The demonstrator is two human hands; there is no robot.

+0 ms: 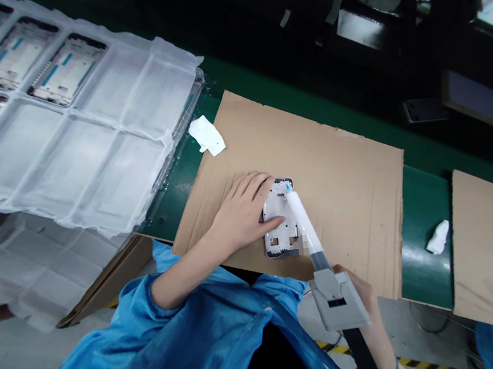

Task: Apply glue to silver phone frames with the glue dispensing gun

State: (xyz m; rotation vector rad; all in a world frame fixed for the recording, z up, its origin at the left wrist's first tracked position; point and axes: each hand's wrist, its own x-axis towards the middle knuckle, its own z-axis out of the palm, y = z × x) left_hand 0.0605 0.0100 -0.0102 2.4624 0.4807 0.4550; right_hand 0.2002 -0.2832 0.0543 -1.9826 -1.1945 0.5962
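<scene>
1. The left hand (pixel 243 211) lies flat with fingers spread loosely, pressing down on the left edge of the phone frame (pixel 280 219); it pins the part and does not grip it.
2. The right hand (pixel 365 307) is closed around the grey handle of the dispenser (pixel 321 265), largely hidden behind the tool. The translucent syringe barrel runs toward 11 o'clock, and its blue tip meets the frame at the top corner.
3. The phone frame lies flat near the centre of the cardboard sheet (pixel 341 163), long axis roughly 12 to 6 o'clock.
4. Handling judgement: the frame looks thin, light and rigid, with many cut-outs, so likely to flex or mark if squeezed across the middle. The outer edges are the safest hold. It would slide easily on cardboard unless pinned.
5. At 11 o'clock from the frame, a white scrap (pixel 206 134) rests at the cardboard's corner.
6. At 10 o'clock, a white moulded tray (pixel 105 140) holds more frames in its far pockets; near pockets show none.
7. At 3 o'clock, a crumpled wipe (pixel 438 238) sits on the green surface (pixel 426 218), beside a second cardboard sheet (pixel 491 252).
</scene>
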